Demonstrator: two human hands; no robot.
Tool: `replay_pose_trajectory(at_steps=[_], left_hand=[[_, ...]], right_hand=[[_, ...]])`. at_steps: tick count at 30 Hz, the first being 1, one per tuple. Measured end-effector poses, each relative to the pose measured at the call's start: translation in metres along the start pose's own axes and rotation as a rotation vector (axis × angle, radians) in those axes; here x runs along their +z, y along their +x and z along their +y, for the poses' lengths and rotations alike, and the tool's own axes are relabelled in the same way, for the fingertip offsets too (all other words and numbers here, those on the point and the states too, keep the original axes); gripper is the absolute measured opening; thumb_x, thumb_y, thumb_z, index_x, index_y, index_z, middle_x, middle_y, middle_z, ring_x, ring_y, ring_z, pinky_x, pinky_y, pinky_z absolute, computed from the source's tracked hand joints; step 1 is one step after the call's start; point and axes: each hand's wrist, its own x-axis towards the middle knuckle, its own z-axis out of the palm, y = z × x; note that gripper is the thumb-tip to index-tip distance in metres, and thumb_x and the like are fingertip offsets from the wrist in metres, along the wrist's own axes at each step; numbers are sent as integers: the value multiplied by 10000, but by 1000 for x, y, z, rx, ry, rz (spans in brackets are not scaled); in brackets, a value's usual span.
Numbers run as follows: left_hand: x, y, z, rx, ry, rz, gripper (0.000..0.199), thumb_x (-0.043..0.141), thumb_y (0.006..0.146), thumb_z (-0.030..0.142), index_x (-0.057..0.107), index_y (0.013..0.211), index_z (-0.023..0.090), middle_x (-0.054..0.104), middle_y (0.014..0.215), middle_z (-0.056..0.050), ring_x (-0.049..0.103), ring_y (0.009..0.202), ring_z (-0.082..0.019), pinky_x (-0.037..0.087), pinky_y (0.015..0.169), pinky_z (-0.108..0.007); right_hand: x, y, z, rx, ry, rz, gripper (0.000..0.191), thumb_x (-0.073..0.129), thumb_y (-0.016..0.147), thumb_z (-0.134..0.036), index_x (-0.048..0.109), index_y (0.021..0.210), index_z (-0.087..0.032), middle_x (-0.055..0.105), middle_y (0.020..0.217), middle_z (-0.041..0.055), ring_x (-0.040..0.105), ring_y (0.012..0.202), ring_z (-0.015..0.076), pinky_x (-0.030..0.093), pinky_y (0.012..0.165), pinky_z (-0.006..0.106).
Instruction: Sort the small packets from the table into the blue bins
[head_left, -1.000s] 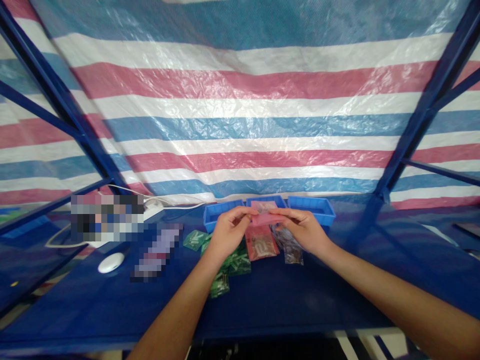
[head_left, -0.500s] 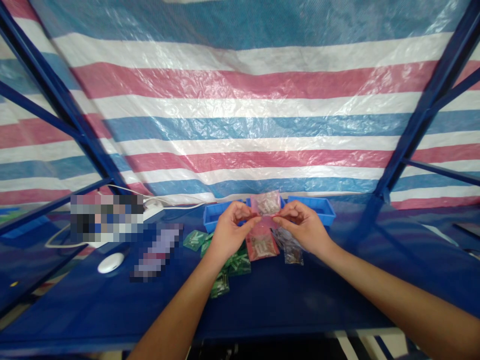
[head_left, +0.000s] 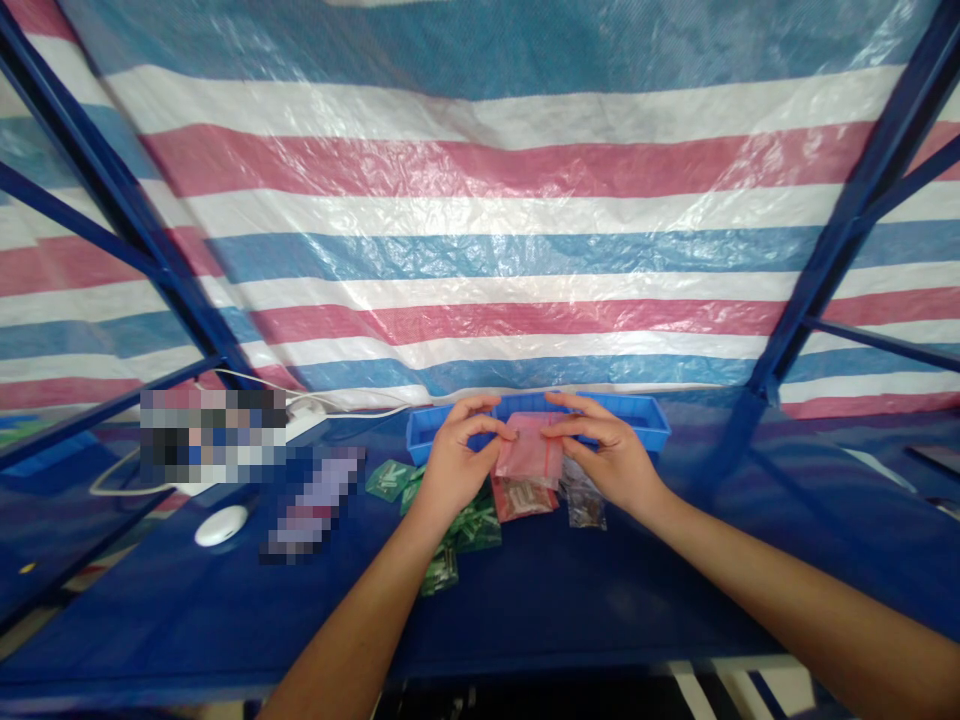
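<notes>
Pink plastic film makes up the small bag (head_left: 529, 458) that lies directly between the left hand (head_left: 459, 455) and right hand (head_left: 609, 452), each pinching it near its upper part, so neither is nearer. It overlaps a red bag (head_left: 526, 502) from this viewpoint (its long axis is hard to judge). Green bags (head_left: 474, 528) lie leftward, clear ones rightward.

- No text, label, brand, number or sign is readable from where I stand.
- Pink bag (head_left: 529, 460) at centre: any print is too small to make out.
- Far-left cluster (head_left: 214, 437) and oblong item (head_left: 315, 505), left: masked by mosaic blocks, any lettering hidden.
</notes>
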Motion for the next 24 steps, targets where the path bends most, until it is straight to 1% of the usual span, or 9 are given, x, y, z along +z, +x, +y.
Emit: replay_pose_trajectory(at_steps=[5, 9, 10, 12, 14, 17, 20, 22, 24], left_hand=[[2, -2, -7, -45, -21, -6, 128, 682, 819, 125, 763, 860, 215, 633, 1277, -98, 603, 1244, -263, 514, 1021, -404], [2, -4, -6, -102, -28, -33, 102, 685, 846, 191, 764, 905, 216, 644, 1342, -94, 610, 1249, -273, 553, 906, -350], [2, -4, -6, -115, -40, -44, 107, 680, 857, 207, 764, 923, 215, 669, 1313, -91, 631, 1217, -268, 554, 901, -347], [2, -4, -5, -141, -64, -80, 138, 659, 883, 235, 762, 972, 213, 734, 1192, -80, 686, 1104, -248, 554, 911, -349], [2, -5, -3, -164, -72, -123, 190, 617, 920, 256, 763, 1034, 216, 765, 1105, -68, 711, 1023, -230, 554, 921, -351], [3, -5, 1, -147, -83, -138, 263, 547, 966, 270, 768, 1103, 230, 758, 1149, -65, 701, 1069, -231, 542, 972, -366], [4, -4, 5, -97, -132, -77, 241, 597, 951, 291, 760, 1116, 227, 745, 1158, -77, 687, 1108, -239, 526, 1014, -377], [2, -2, 6, -84, -157, 8, 236, 668, 912, 317, 738, 1112, 216, 735, 1157, -85, 689, 1091, -239, 539, 984, -362], [-3, 1, 2, -96, -146, 106, 272, 704, 884, 343, 712, 1120, 208, 729, 1160, -85, 695, 1048, -229, 557, 918, -336]], right_hand=[[0, -1, 2, 3, 1, 39, 309, 584, 935, -137, 794, 1072, -318, 608, 1425, 45, 566, 1323, 264, 439, 1132, 485], [0, -1, 4, 14, 18, 64, 314, 586, 924, -130, 802, 1045, -323, 598, 1425, 39, 570, 1311, 259, 438, 1130, 474], [0, -1, 4, 19, 23, 67, 313, 584, 925, -131, 802, 1046, -321, 596, 1427, 39, 569, 1312, 256, 437, 1130, 466], [0, -2, 6, 32, 29, 71, 306, 578, 932, -140, 800, 1052, -315, 617, 1400, 41, 583, 1297, 251, 445, 1119, 446], [1, -3, 6, 44, 26, 86, 290, 578, 939, -156, 797, 1054, -306, 672, 1311, 46, 621, 1244, 246, 471, 1085, 428], [2, -3, 3, 54, -2, 116, 292, 555, 959, -172, 783, 1085, -304, 727, 1192, 43, 664, 1165, 242, 492, 1053, 427], [2, -3, -3, 40, -33, 117, 327, 518, 983, -180, 756, 1162, -316, 719, 1246, 41, 649, 1201, 249, 473, 1089, 455], [2, -2, -7, 22, -40, 110, 325, 517, 987, -191, 748, 1177, -317, 703, 1285, 43, 632, 1232, 256, 463, 1107, 472], [2, -1, -9, 8, -46, 103, 304, 527, 984, -199, 752, 1156, -311, 696, 1293, 48, 624, 1241, 261, 462, 1111, 483]])
